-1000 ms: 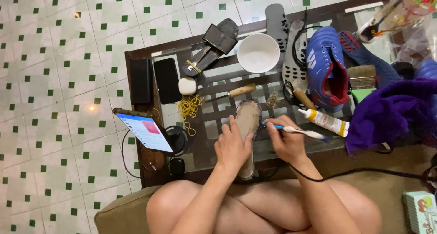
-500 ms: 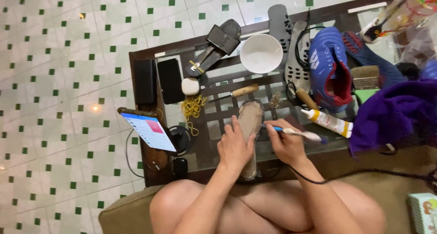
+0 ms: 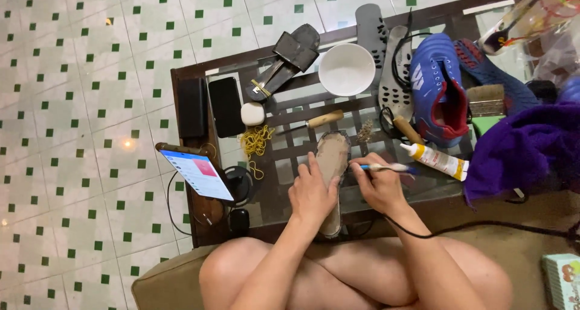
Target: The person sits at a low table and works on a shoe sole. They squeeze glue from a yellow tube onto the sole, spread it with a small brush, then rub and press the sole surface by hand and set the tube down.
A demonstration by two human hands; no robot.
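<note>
The left hand (image 3: 312,192) lies spread, pressing a tan insole (image 3: 331,165) flat at the glass bench's (image 3: 290,114) six o'clock edge. The right hand (image 3: 377,186) pinches a corded pen tool (image 3: 386,167) at the insole's three o'clock rim. A slip could nick the nearby fingers, or the trailing cord could snag.

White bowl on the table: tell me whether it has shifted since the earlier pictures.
No. The white bowl sits in the same spot against the fixed table edge, beside the grey sole and above the wooden-handled tool. Only the camera framing drifted.
</note>
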